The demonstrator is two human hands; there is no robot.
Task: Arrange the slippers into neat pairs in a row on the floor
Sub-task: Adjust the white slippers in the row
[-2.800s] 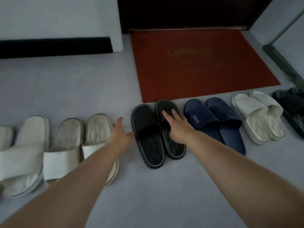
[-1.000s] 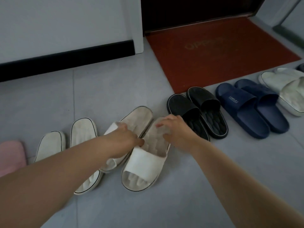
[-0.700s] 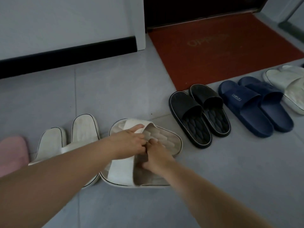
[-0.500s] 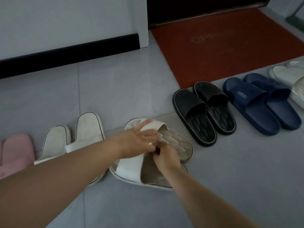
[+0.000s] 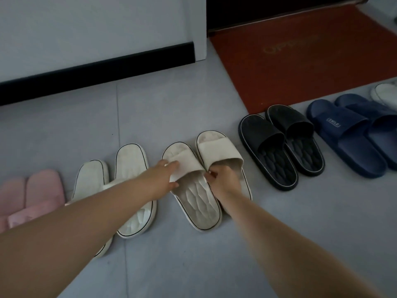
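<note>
Two beige slippers lie side by side on the grey floor, toes pointing away. My left hand (image 5: 166, 175) pinches the strap of the left beige slipper (image 5: 196, 203), thumb under the strap's edge. My right hand (image 5: 223, 181) grips the strap opening of the right beige slipper (image 5: 217, 149), fingers curled inside. To their left sits a white pair (image 5: 129, 168), partly under my left forearm, then a pink pair (image 5: 32, 194). To the right stand a black pair (image 5: 281, 143) and a navy pair (image 5: 352, 134).
A red doormat (image 5: 300, 57) lies beyond the black and navy pairs, before a dark door. A white wall with a black skirting board (image 5: 96, 72) runs along the back left. Another white slipper (image 5: 386, 94) shows at the right edge.
The beige slippers were stacked and turned sideways in my hands; now they lie flat, parallel, toes away, just left of the black pair. Both hands still hold their straps.
</note>
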